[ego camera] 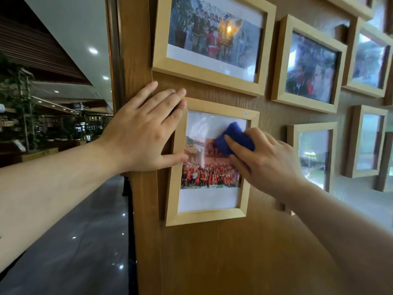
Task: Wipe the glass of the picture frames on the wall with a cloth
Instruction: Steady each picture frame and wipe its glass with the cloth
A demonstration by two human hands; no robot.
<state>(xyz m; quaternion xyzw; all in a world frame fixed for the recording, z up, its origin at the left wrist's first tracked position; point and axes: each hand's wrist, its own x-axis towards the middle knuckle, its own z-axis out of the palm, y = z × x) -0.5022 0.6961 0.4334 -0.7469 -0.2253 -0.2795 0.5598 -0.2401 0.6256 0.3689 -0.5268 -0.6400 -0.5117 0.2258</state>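
Observation:
A light wooden picture frame (172, 188) hangs low on the brown wooden wall and holds a photo of a crowd in red. A folded blue cloth (234, 136) is pressed against the upper right of its glass by my right hand (265, 160), whose fingers are closed over it. My left hand (144, 133) lies flat with fingers spread on the frame's top left corner and the wall edge, the thumb resting on the left rail. A larger frame (263, 50) with a group photo hangs directly above.
Several more wooden frames hang to the right, such as a dark photo frame (276, 60) and a lower frame (292, 135). The wall ends at a vertical wooden corner (136, 60) on the left. Beyond it lie a glossy dark floor (74, 231) and a dim hall with plants.

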